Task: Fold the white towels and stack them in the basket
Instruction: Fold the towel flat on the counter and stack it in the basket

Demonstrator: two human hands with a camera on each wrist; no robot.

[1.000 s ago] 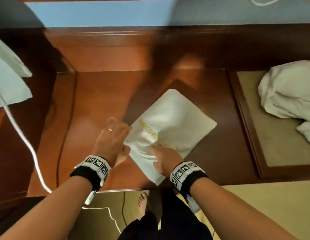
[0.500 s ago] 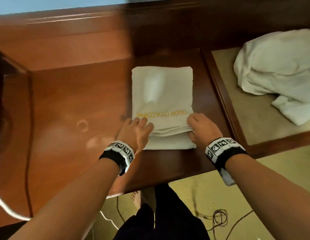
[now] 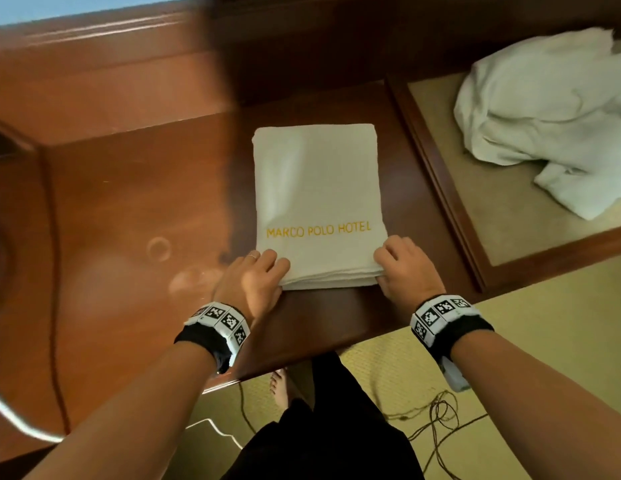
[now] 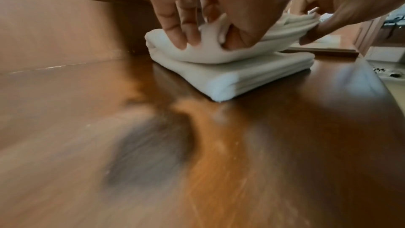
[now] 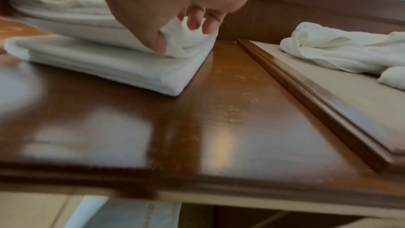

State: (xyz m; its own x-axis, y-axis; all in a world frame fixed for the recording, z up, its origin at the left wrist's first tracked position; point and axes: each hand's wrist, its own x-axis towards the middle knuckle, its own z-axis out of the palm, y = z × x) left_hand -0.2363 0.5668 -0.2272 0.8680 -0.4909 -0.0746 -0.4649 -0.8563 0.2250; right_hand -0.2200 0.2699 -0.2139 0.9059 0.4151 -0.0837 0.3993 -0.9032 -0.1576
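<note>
Towel [image 3: 316,188], folded on desk [image 3: 129,209]; both hands' fingers [image 4: 186,29] apparently pinch its near upper layers.

left hand [image 3: 252,278] and right hand [image 3: 404,268] forward, palms down, each grip pinching near towel [image 3: 316,188] corner.

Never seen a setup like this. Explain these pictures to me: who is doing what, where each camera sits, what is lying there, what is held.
No machine: a person with a camera on the head and one on each wrist. The head view looks down on a wooden table. The left hand and right hand each pinch a near corner of the folded towel marked MARCO POLO HOTEL. The wrist views show the fingers lifting its upper layers. A crumpled towel lies to the right. No basket shows.
</note>
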